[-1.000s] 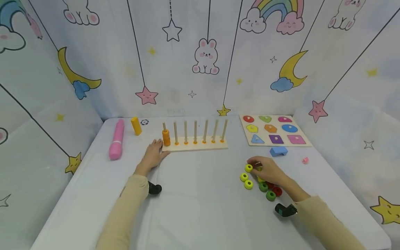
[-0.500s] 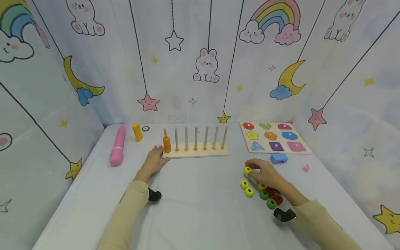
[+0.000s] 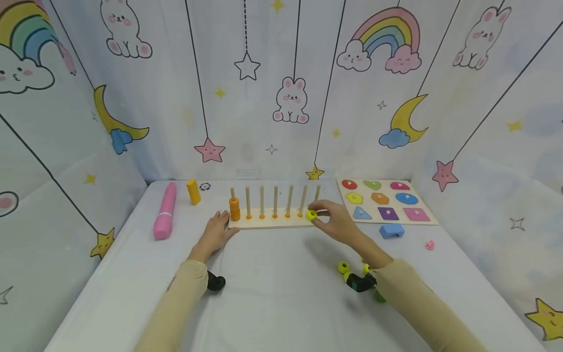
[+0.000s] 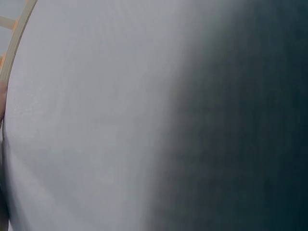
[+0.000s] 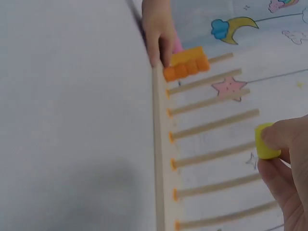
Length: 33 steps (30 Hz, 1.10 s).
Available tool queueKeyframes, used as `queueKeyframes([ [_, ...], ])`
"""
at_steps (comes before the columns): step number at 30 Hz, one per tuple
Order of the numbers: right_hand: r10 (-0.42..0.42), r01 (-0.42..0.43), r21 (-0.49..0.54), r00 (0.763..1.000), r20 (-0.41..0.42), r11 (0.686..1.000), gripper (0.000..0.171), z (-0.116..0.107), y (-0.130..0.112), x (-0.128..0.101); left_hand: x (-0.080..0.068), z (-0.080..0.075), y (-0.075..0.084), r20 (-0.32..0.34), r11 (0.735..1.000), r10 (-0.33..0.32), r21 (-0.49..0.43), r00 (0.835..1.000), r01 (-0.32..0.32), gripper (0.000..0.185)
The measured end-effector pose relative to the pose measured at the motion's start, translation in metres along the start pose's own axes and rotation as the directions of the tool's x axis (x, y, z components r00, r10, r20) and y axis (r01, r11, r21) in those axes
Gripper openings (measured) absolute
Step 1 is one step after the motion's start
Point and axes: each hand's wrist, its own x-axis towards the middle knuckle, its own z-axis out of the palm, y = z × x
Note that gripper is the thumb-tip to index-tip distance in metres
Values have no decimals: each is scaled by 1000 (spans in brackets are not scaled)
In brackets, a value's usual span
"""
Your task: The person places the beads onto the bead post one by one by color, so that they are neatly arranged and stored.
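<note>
Clock directions are taken from the table's middle, with 12 farthest from the person.

Right hand [image 3: 336,222]: toward 1–2 o'clock, above the table [image 3: 272,303]. Grip together, thumb and fingers pinching a yellow bead [image 3: 311,215]. Bead lies at 1 o'clock, by the right end of the peg board [image 3: 268,223] in the head view. Right wrist view: the bead covers the tip of the fifth peg from the left; whether they touch cannot be told.

Left hand [image 3: 214,232]: 10 o'clock, at the board's left end. Grip apart, thumb along the near edge, fingers by the end; hand touches the board.

Peg board: 12 o'clock, seven upright pegs. A stack of orange beads [image 3: 235,210] sits on the leftmost peg.

Loose yellow beads [image 3: 343,267] and a green bead [image 3: 380,296] lie near 3–4 o'clock, partly hidden by the right forearm and a black device [image 3: 361,282] at its wrist.

Surroundings: pink bottle-shaped object [image 3: 164,211], 10 o'clock; orange-yellow block [image 3: 193,192], 10–11; shape puzzle [image 3: 376,214], 2; blue block [image 3: 391,231], 2–3; small pink piece [image 3: 430,244], near 3.

Left wrist view: right part dark and blurred.
</note>
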Motion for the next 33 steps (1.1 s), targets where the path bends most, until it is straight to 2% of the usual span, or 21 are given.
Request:
queueKeyframes([
  [8, -85, 89, 48, 993, -76, 995, 32, 35, -22, 75, 11, -7, 5, 1, 1000, -4, -14, 1000, 4, 72],
  [16, -55, 56, 25, 998, -30, 998, 30, 69, -32, 124, 15, -6, 7, 29, 1000, -4, -6, 1000, 4, 72],
  [22, 5, -4, -33, 999, 40, 999, 29, 83, -30, 145, 13, -1, 10, 23, 999, -27, -29, 999, 28, 73],
  [25, 14, -8, -68, 997, 82, 998, 28, 88, -27, 149, 9, 1, 12, 17, 999, -31, -38, 999, 32, 72],
  [33, 23, -9, -87, 987, 161, 996, 27, 98, -33, 156, 3, 2, 4, 26, 998, -58, -32, 998, 58, 73],
])
